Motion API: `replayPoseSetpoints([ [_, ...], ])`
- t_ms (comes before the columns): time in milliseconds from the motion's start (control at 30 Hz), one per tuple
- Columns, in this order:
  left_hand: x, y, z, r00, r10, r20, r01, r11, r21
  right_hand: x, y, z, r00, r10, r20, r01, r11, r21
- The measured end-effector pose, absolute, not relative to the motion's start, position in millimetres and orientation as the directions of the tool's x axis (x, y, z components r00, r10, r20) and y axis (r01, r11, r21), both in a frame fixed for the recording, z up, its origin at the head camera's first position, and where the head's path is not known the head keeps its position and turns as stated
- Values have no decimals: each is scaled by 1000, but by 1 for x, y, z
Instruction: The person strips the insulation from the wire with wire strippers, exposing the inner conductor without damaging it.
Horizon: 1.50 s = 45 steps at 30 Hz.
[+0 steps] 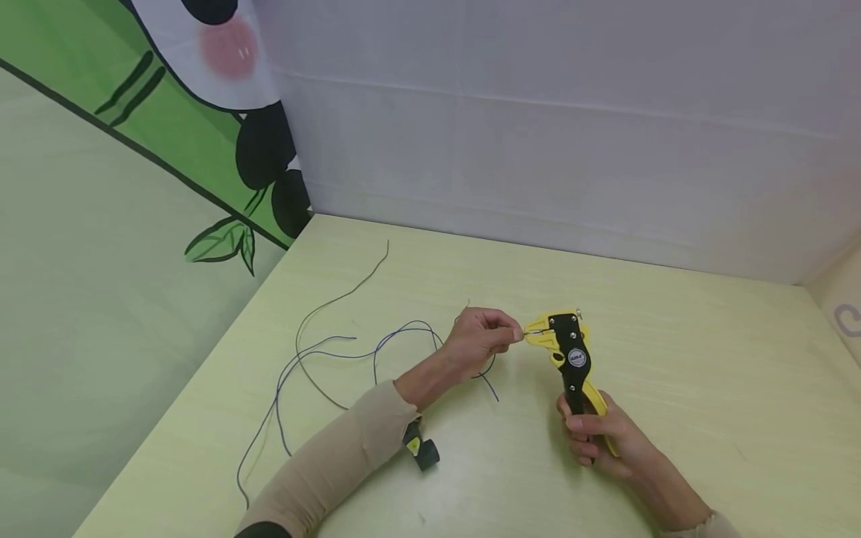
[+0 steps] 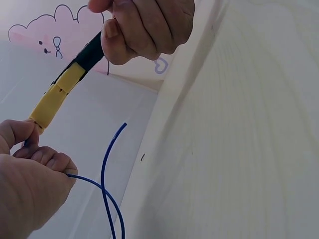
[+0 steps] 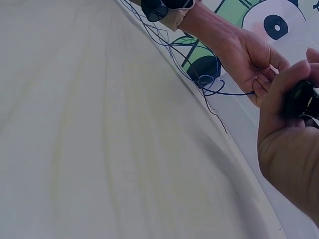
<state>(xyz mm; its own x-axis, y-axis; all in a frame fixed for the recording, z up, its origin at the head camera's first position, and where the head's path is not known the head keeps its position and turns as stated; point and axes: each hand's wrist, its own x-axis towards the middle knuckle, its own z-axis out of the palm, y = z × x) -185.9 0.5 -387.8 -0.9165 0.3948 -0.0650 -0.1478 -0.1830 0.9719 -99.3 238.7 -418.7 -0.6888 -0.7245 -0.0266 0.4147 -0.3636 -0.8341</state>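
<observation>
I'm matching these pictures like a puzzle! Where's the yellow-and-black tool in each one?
Head: the tool, right of centre, below the middle.
Left wrist: upper left, slanting, its yellow part lowest.
Right wrist: at the right edge, only a blurred dark part showing.
Shared landmark: the right hand, gripping it.

We list: one pale table (image 1: 713, 388); one whitish cloth backdrop (image 1: 538, 142); one panda print (image 1: 178, 45), green leaves (image 1: 214, 243) below; one pink cartoon figure (image 2: 79, 32).

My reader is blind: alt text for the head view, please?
A right hand grips a yellow-and-black wire stripper; the left hand pinches a thin dark wire at its head. Thin blue wires curl across the pale wooden table.
</observation>
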Motion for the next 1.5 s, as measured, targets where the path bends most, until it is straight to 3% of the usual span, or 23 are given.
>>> replayPoseSetpoints([
  [567, -186, 0, -388, -918, 389, -70, -144, -164, 976, -103, 240, -429, -655, -753, 58, 416, -424, -804],
  [1100, -185, 1, -387, -917, 393, -66, -146, -176, 973, -103, 242, -427, -676, -733, 72, 377, -428, -822],
  [1500, -186, 0, -386, -919, 386, -77, -141, -142, 980, -106, 244, -435, -608, -789, 93, 428, -424, -798],
])
